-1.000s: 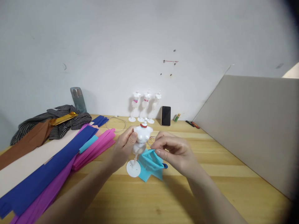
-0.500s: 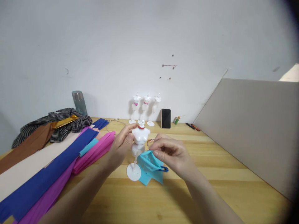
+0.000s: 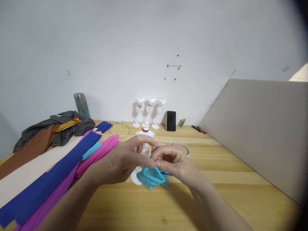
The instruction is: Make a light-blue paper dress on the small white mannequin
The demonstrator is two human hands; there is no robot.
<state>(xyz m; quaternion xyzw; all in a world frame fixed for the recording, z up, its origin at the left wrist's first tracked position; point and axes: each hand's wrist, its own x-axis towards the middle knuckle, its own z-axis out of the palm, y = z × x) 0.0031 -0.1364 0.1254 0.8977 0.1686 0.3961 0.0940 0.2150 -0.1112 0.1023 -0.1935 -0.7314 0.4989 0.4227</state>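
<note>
Right grip: right hand [image 3: 178,162] pinched cyan cloth [image 3: 150,179] between thumb and finger | Left grip: left hand [image 3: 117,163] met right fingertips; hold on cloth could not be told | Near: cyan cloth hung below fingertips, before miniature dress form [image 3: 145,132] | Beyond: tape roll [image 3: 188,150] lay on worktop [image 3: 211,199]; smartphone [image 3: 171,121] leaned at wall [image 3: 115,57]

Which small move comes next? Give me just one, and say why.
Probably firm up the left hand's pinch on the cyan cloth, then gently spread the edge. Both hands' fingertips meet at its upper part, the right hand seems to pinch it, and it hangs bunched below them; whether the left fingers grip it too is hard to tell.
</note>
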